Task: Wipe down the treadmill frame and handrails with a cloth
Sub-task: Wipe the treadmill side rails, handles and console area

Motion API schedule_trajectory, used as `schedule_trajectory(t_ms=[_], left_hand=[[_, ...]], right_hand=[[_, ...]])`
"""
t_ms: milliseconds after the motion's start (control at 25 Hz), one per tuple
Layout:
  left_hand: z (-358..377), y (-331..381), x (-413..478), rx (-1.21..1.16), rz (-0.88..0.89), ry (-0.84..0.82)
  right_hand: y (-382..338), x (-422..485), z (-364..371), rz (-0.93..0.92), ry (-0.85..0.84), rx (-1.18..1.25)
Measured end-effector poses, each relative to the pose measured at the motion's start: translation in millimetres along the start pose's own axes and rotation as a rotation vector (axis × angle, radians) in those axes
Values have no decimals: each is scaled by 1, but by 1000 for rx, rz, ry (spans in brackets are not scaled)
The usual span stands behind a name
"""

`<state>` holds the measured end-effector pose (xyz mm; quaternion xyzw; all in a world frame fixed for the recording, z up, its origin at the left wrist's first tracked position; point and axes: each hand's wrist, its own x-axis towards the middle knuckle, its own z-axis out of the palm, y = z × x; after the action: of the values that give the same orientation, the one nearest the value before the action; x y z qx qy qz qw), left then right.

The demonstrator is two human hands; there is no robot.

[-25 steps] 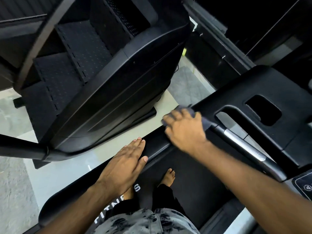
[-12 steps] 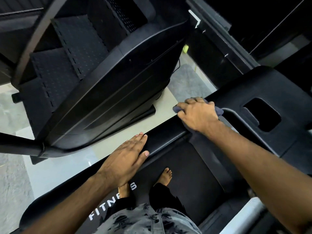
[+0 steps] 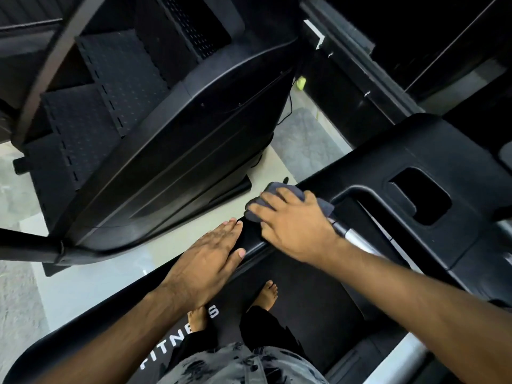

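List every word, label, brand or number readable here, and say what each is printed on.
"FITN", a gap, then "S": white letters on the black treadmill deck; a bare foot hides whatever stands between.
No other text, label or number can be read in this view.

This is a gym or fitness room. At 6 o'clock a black treadmill running belt (image 3: 318,314) carries white lettering (image 3: 177,345) reading "FITN…S", partly hidden, and at 3 o'clock rises its black moulded plastic console (image 3: 415,151). At 10 o'clock stands a black stair-climbing machine with studded steps (image 3: 119,87). Both machines sit near each other on a pale glossy floor (image 3: 91,275).
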<state>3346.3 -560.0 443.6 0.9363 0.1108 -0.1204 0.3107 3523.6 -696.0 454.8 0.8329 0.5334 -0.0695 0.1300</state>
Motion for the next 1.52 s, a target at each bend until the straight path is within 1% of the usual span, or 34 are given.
schedule_trajectory(t_ms=[40, 80, 120, 160, 200, 280, 320, 360, 400, 440, 480, 520, 600, 640, 680, 760, 800, 840, 920, 960, 1000, 1040, 1080, 1120, 1160, 1200, 1240, 1280, 1320, 1360, 1400, 1440, 1480, 1520], left_hand=[[0, 1, 2, 5, -1, -6], [1, 3, 4, 11, -7, -10], [0, 7, 5, 10, -17, -15], [-1, 9, 7, 5, -25, -12], [0, 10, 9, 3, -29, -3], [1, 13, 15, 8, -24, 6], [2, 15, 18, 16, -18, 7], [3, 16, 21, 23, -18, 4], [5, 17, 24, 26, -20, -2], [5, 18, 26, 22, -24, -13], [5, 19, 29, 17, -27, -10], [6, 20, 31, 17, -27, 1], [7, 21, 36, 22, -19, 14], [7, 22, 37, 28, -17, 13], [7, 24, 38, 30, -19, 6], [5, 30, 41, 20, -28, -16], [4, 34, 44, 13, -24, -8], [5, 38, 47, 17, -20, 2], [8, 42, 54, 26, -21, 13], [9, 43, 57, 29, -26, 14], [10, 43, 59, 32, -29, 12], [11, 43, 60, 34, -30, 6], [12, 44, 62, 36, -30, 5], [12, 46, 64, 40, -34, 11], [13, 47, 66, 45, -38, 16], [13, 49, 69, 47, -39, 23], [14, 51, 72, 46, -42, 27], [14, 53, 73, 44, -46, 27], [14, 54, 75, 39, -48, 29], [15, 54, 77, 31, -52, 36], [15, 55, 79, 22, -59, 44], [14, 56, 80, 18, -65, 48], [15, 57, 83, 18, -64, 48], [15, 59, 86, 23, -57, 53]], right_hand=[[22, 5, -2, -19, -53, 21], [55, 20, -11, 144, -50, 40], [72, 31, -16, 301, -86, 60], [75, 33, -20, 412, -129, 61], [69, 32, -14, 378, -103, 41], [19, 5, -6, 26, 8, 88], [18, -1, -5, -73, 10, 52], [39, 5, -7, -70, -26, 82], [71, 21, -12, 123, -52, 88], [85, 31, -17, 304, -110, 85], [85, 34, -20, 420, -152, 58], [79, 34, -13, 375, -94, 10], [34, 10, -1, 7, 23, 37], [35, 6, -1, -94, 20, 17], [58, 13, -1, -95, -4, 68], [102, 36, -9, 272, -83, 69], [104, 36, -13, 385, -115, 37], [97, 33, -4, 334, -56, -13], [60, 8, 5, 24, 45, 10], [69, 3, 5, -67, 22, -10], [96, 11, 4, -49, 1, 50], [124, 24, -2, 145, -16, 58], [134, 30, -7, 315, -58, 58], [132, 29, -8, 406, -60, 19], [116, 24, 1, 344, -9, -32], [87, 10, 4, 169, 32, 0], [74, -2, 9, 7, 87, 7], [82, -9, 8, -87, 73, -3], [109, 0, 4, -65, 55, 40], [141, 16, 0, 131, 37, 38], [152, 24, -5, 299, -14, 39], [149, 25, -7, 404, -38, 24], [136, 24, 1, 371, 15, -6], [106, 14, 8, 196, 50, 30]])
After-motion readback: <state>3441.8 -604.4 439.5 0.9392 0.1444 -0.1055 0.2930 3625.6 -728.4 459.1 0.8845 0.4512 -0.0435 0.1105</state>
